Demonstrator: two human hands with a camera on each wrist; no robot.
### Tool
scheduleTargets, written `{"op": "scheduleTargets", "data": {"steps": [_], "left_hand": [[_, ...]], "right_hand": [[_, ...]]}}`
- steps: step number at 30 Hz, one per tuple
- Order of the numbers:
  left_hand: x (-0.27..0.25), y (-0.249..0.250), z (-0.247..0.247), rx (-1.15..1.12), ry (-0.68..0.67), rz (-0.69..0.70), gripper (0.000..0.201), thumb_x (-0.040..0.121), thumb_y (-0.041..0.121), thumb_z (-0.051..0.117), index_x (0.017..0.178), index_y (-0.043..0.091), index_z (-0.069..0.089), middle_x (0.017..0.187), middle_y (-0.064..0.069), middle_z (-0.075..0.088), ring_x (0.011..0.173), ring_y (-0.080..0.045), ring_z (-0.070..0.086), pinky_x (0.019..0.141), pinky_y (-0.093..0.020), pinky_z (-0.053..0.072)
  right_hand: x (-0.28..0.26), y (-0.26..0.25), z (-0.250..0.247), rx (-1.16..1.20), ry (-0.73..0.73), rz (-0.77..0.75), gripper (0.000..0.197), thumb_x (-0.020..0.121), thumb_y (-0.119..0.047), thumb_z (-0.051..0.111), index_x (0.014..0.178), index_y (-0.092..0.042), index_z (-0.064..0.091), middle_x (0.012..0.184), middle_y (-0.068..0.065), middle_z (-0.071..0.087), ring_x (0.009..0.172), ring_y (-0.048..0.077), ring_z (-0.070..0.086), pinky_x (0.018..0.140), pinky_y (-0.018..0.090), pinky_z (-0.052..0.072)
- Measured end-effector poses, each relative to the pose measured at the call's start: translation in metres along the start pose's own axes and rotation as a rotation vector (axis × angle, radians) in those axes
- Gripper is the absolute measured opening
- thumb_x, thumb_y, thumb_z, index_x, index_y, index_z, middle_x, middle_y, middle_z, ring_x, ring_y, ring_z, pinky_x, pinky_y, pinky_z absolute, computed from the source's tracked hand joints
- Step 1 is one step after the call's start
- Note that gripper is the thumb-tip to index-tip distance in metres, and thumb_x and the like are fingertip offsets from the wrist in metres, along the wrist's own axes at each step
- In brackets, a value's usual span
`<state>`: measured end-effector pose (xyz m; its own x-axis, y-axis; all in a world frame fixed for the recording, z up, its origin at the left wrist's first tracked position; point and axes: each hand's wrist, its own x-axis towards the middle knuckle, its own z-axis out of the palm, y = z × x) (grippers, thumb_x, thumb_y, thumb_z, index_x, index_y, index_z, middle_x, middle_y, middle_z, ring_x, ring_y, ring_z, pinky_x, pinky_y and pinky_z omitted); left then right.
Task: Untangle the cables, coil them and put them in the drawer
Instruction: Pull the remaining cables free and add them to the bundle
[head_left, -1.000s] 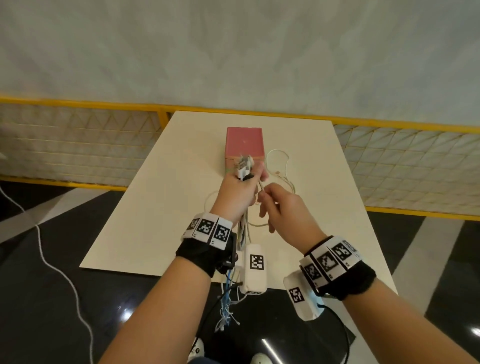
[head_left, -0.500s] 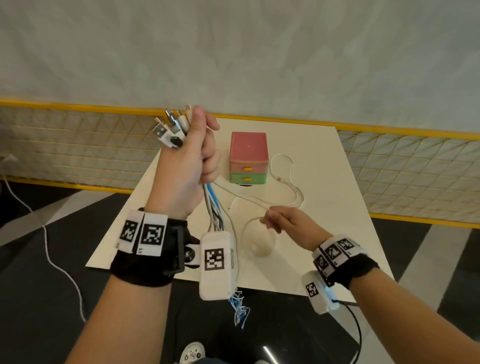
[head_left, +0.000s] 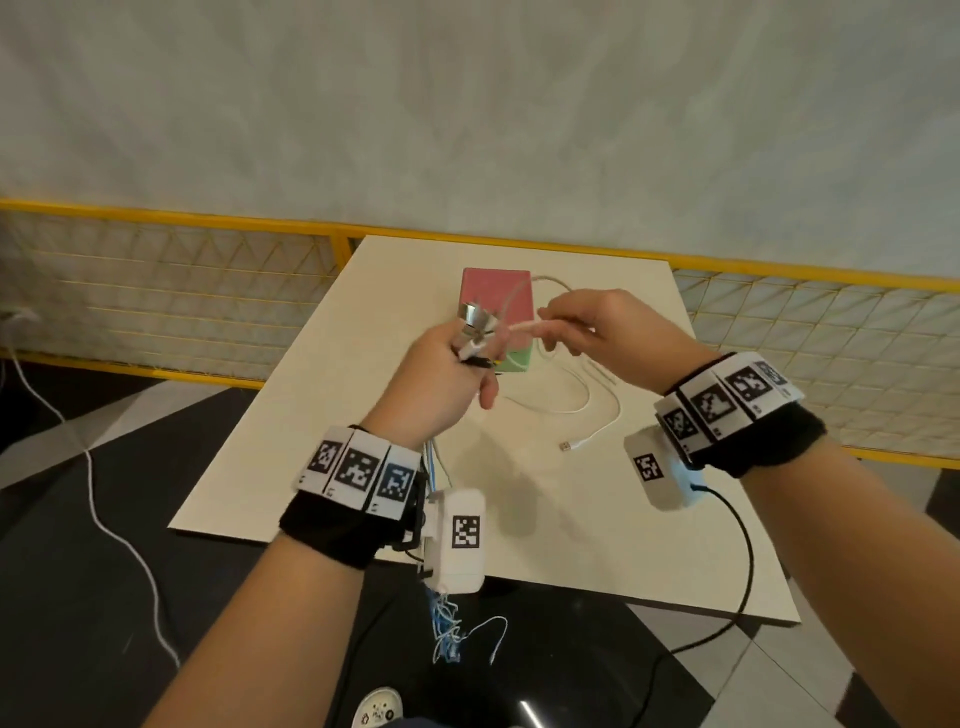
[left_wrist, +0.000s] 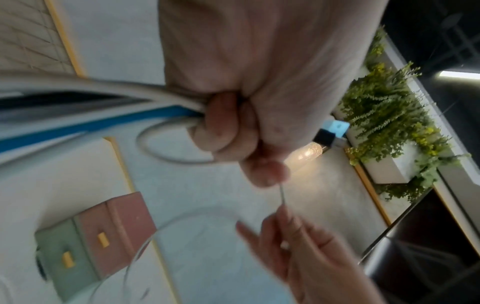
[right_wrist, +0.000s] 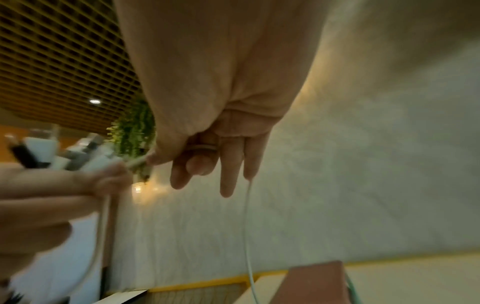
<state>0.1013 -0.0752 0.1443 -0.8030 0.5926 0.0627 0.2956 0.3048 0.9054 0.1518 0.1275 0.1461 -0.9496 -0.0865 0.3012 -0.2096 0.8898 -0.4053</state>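
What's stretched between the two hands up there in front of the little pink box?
A short run of white cable bridges the gap: the right hand pinches it, the left hand grips the plug bundle. The head view shows it best.

Yellow mesh fence (head_left: 171, 291) behind table (head_left: 311, 415); green plants (left_wrist: 389, 115); white cord (head_left: 93, 467) on floor.

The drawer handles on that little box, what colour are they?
Yellow, on the drawer box; the handles show best in the left wrist view.
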Motion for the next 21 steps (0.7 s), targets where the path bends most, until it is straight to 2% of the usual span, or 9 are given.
{"op": "scheduleTargets", "data": {"steps": [3, 6, 8, 10, 12, 14, 16, 19, 21], "left_hand": [[0.001, 0.000, -0.014, -0.155, 0.256, 0.022, 0.023, 0.100, 0.019, 0.052, 0.078, 0.020, 0.060, 0.052, 0.008, 0.052, 0.043, 0.003, 0.046, 0.053, -0.008, 0.037], [0.002, -0.003, -0.021, -0.118, 0.302, 0.012, 0.017, 0.098, 0.015, 0.053, 0.083, 0.019, 0.061, 0.066, 0.002, 0.057, 0.058, 0.000, 0.054, 0.054, -0.005, 0.036], [0.007, -0.007, -0.017, -0.050, 0.311, 0.007, 0.027, 0.092, 0.003, 0.055, 0.088, 0.028, 0.064, 0.077, 0.004, 0.063, 0.078, -0.014, 0.059, 0.059, -0.007, 0.037], [0.009, -0.004, -0.009, -0.122, 0.255, 0.040, 0.049, 0.089, -0.005, 0.056, 0.121, 0.033, 0.061, 0.090, 0.012, 0.064, 0.079, -0.022, 0.063, 0.063, -0.009, 0.046], [0.014, 0.001, 0.003, -0.154, 0.150, 0.079, 0.073, 0.086, -0.012, 0.055, 0.142, 0.034, 0.046, 0.099, 0.013, 0.063, 0.075, -0.024, 0.067, 0.065, -0.029, 0.057], [0.017, 0.009, 0.015, 0.025, 0.042, 0.094, 0.065, 0.084, -0.008, 0.052, 0.134, 0.034, 0.053, 0.084, 0.007, 0.070, 0.075, -0.020, 0.069, 0.072, -0.035, 0.056], [0.020, 0.015, 0.021, 0.153, 0.006, 0.080, 0.038, 0.083, -0.004, 0.050, 0.105, 0.026, 0.061, 0.065, 0.001, 0.068, 0.074, -0.017, 0.065, 0.069, -0.029, 0.051], [0.023, 0.020, 0.017, 0.191, 0.051, 0.111, 0.026, 0.086, -0.003, 0.052, 0.085, 0.022, 0.059, 0.068, 0.003, 0.060, 0.066, -0.016, 0.056, 0.051, -0.013, 0.039], [0.023, 0.017, 0.007, 0.166, 0.147, 0.128, 0.024, 0.088, 0.001, 0.057, 0.095, 0.022, 0.067, 0.080, 0.003, 0.064, 0.070, -0.014, 0.057, 0.054, -0.017, 0.040]], "right_hand": [[-0.010, 0.029, -0.002, 0.067, -0.007, 0.186, 0.033, 0.098, -0.035, 0.043, 0.071, -0.024, 0.058, 0.061, -0.009, 0.050, 0.054, 0.004, 0.044, 0.061, 0.021, 0.034], [-0.012, 0.045, -0.001, 0.035, -0.036, 0.248, 0.037, 0.098, -0.039, 0.041, 0.074, -0.018, 0.061, 0.061, -0.002, 0.049, 0.050, 0.006, 0.041, 0.057, 0.021, 0.034], [-0.008, 0.043, -0.002, 0.014, -0.017, 0.215, 0.037, 0.097, -0.041, 0.043, 0.073, -0.018, 0.061, 0.059, -0.004, 0.050, 0.049, 0.006, 0.040, 0.053, 0.016, 0.032], [-0.004, 0.036, -0.006, -0.022, -0.010, 0.136, 0.034, 0.097, -0.038, 0.046, 0.074, -0.018, 0.061, 0.057, -0.009, 0.048, 0.052, 0.003, 0.044, 0.055, 0.013, 0.034], [0.002, 0.030, -0.008, -0.094, -0.048, 0.043, 0.033, 0.097, -0.036, 0.046, 0.077, -0.016, 0.062, 0.066, -0.009, 0.055, 0.061, 0.005, 0.049, 0.063, 0.018, 0.040], [0.007, 0.023, -0.008, -0.146, -0.063, -0.038, 0.032, 0.097, -0.036, 0.045, 0.079, -0.016, 0.062, 0.075, -0.005, 0.059, 0.068, 0.012, 0.051, 0.068, 0.031, 0.044], [0.010, 0.018, -0.009, -0.173, -0.046, -0.094, 0.032, 0.096, -0.038, 0.045, 0.081, -0.016, 0.062, 0.080, -0.001, 0.059, 0.073, 0.016, 0.053, 0.069, 0.033, 0.044], [0.006, 0.020, -0.015, -0.141, -0.055, -0.088, 0.031, 0.096, -0.039, 0.044, 0.082, -0.017, 0.061, 0.081, -0.003, 0.055, 0.073, 0.009, 0.051, 0.071, 0.024, 0.041], [-0.003, 0.031, -0.021, -0.082, -0.052, 0.030, 0.032, 0.098, -0.035, 0.042, 0.082, -0.015, 0.060, 0.072, -0.011, 0.050, 0.068, -0.001, 0.049, 0.067, 0.013, 0.035]]}}
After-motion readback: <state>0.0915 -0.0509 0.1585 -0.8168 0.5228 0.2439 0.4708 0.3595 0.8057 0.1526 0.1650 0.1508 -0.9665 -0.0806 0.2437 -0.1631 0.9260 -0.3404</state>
